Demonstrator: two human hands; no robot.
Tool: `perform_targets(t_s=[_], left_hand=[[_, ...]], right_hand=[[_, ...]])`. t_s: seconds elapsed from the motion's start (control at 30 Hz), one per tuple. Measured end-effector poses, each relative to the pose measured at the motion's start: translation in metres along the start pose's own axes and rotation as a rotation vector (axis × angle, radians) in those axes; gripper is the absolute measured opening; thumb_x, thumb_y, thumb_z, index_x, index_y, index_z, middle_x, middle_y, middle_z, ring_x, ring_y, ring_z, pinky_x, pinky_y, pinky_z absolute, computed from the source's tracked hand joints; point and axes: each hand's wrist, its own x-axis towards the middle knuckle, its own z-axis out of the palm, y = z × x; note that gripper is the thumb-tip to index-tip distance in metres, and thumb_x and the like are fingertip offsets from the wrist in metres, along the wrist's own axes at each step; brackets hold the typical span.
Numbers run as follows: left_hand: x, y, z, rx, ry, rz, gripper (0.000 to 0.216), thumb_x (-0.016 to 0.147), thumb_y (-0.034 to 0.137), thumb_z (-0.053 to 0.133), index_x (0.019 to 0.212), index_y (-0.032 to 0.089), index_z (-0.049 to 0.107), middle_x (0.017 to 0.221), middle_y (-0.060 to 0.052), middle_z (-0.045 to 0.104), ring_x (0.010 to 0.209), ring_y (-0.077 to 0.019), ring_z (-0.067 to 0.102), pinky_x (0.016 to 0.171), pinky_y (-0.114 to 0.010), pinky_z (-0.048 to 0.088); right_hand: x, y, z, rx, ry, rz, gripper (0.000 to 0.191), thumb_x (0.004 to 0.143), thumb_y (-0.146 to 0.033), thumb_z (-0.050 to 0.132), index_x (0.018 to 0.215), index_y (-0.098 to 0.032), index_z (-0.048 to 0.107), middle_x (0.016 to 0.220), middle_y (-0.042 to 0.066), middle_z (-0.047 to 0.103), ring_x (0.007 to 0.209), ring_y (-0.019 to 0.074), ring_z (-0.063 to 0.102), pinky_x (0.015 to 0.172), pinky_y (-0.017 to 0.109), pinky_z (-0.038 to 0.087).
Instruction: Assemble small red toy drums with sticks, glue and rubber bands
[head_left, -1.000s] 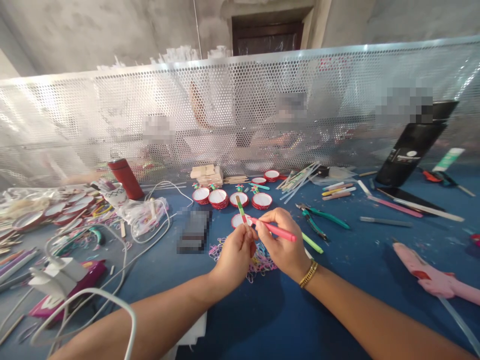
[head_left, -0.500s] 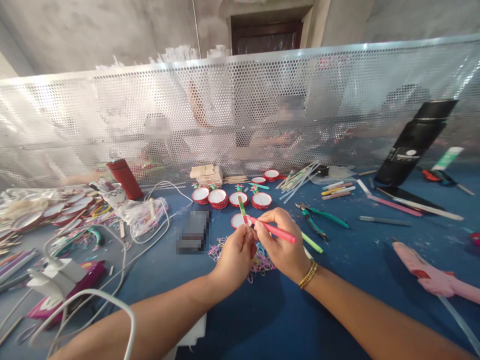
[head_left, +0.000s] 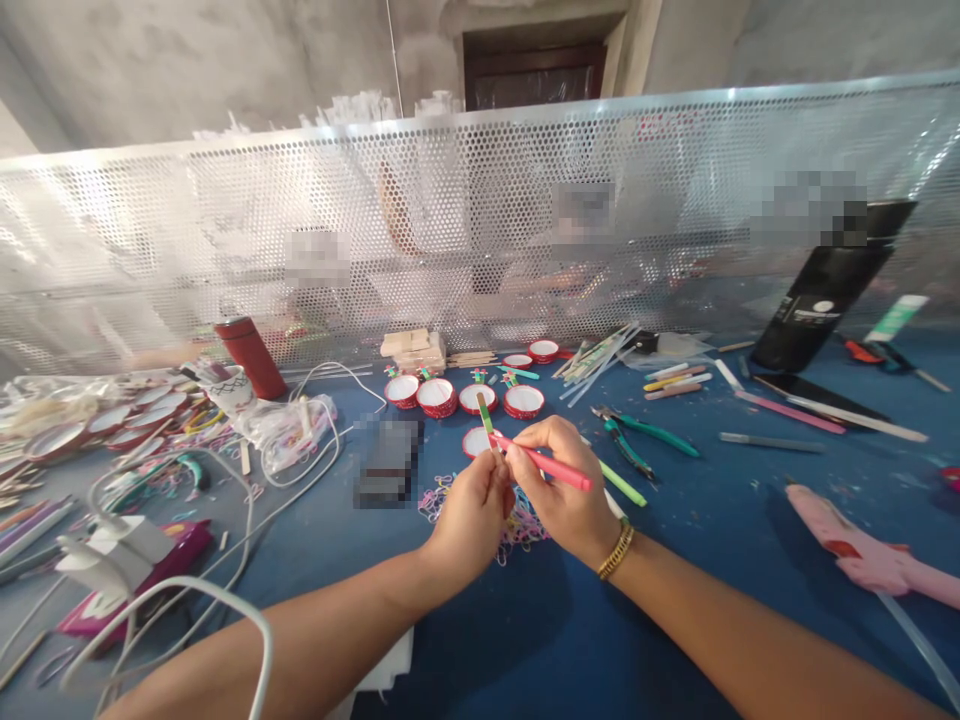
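Between the fingertips of my left hand (head_left: 469,515) stands a thin wooden craft stick (head_left: 484,417), its visible part coloured green below a bare tip. My right hand (head_left: 562,490) is closed around a red marker pen (head_left: 551,466), whose tip meets the stick just above my left fingers. Under and behind both hands lies a heap of small pastel rubber loops (head_left: 525,525), partly hidden. Just beyond my fingers sits a round red-rimmed white piece (head_left: 474,441), and several similar pieces (head_left: 437,397) with small green decorations stand in a row farther back.
Right of my hands lie a green marker (head_left: 624,484), teal-handled pliers (head_left: 660,432) and a pink glue gun (head_left: 862,545). A black bottle (head_left: 832,285) stands far right. To the left are a phone (head_left: 388,462), a white cable and chargers (head_left: 120,550). A perforated metal screen (head_left: 420,230) runs behind.
The red marker's tip has shifted slightly up and left along the stick. My left hand stays in nearly the same place.
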Motion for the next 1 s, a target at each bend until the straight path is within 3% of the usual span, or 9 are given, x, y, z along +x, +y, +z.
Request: perform_targets(t_s=[0.33,1.0], left_hand=[[-0.003,0.011,-0.002,0.057,0.018,0.018,0.030,0.096,0.042,0.041,0.076,0.020,0.044,0.056,0.007,0.039,0.050,-0.0088,0.034,0.049,-0.023,0.027],[0.000,0.005,-0.001,-0.001,0.026,0.005,0.035,0.095,0.049,0.044,0.076,0.020,0.043,0.057,0.007,0.037,0.051,-0.0082,0.031,0.049,-0.023,0.024]], right_hand=[[0.002,0.004,-0.002,-0.053,0.042,0.014,0.006,0.091,-0.021,0.058,0.086,-0.022,0.056,0.081,0.004,0.065,0.079,0.0199,0.060,0.075,0.037,0.048],[0.002,0.001,0.000,-0.034,0.004,0.004,0.006,0.091,-0.022,0.057,0.085,-0.022,0.056,0.081,0.004,0.065,0.079,0.0200,0.060,0.077,0.038,0.049]])
